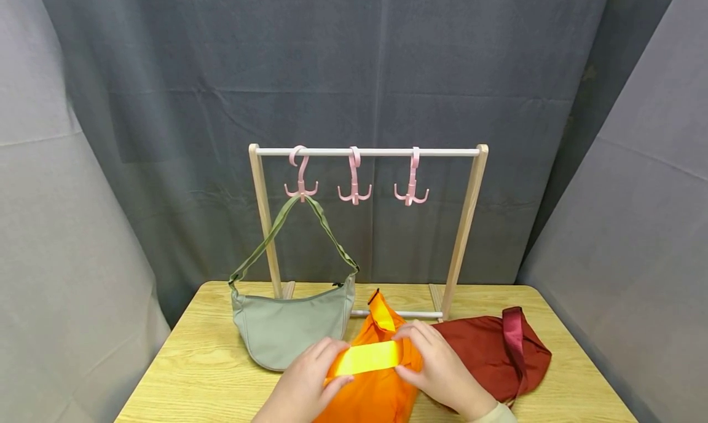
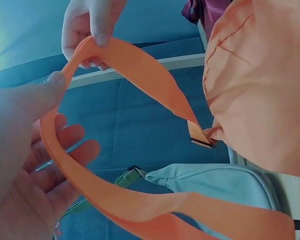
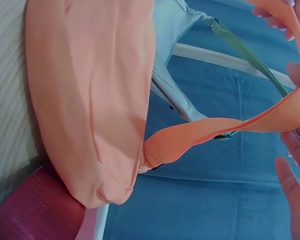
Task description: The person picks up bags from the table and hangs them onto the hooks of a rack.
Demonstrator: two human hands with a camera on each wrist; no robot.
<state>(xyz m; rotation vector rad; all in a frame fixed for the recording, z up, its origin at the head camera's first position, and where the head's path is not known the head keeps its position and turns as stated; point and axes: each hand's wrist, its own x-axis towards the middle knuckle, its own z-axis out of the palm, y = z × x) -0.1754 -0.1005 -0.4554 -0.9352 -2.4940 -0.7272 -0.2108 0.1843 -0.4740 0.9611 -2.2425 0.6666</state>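
An orange shoulder bag [image 1: 362, 401] is held up at the front of the table by its broad strap [image 1: 367, 358]. My left hand [image 1: 312, 374] holds the strap's left part, thumb on one side and fingers on the other, as the left wrist view shows. At the other end of the strap's top stretch, my right hand [image 1: 434, 361] pinches it between thumb and fingers. The strap [image 2: 135, 70] forms a loop above the bag body. A grey-green bag [image 1: 298, 324] hangs by its strap from the left pink hook [image 1: 301, 183], just beyond my left hand.
A wooden rack with a white bar [image 1: 387, 152] stands at the back of the table [image 1: 182, 361]. Two more pink hooks, the middle one [image 1: 354, 177] and the right one [image 1: 412, 177], hang bare. A dark red bag [image 1: 481, 355] lies on the right.
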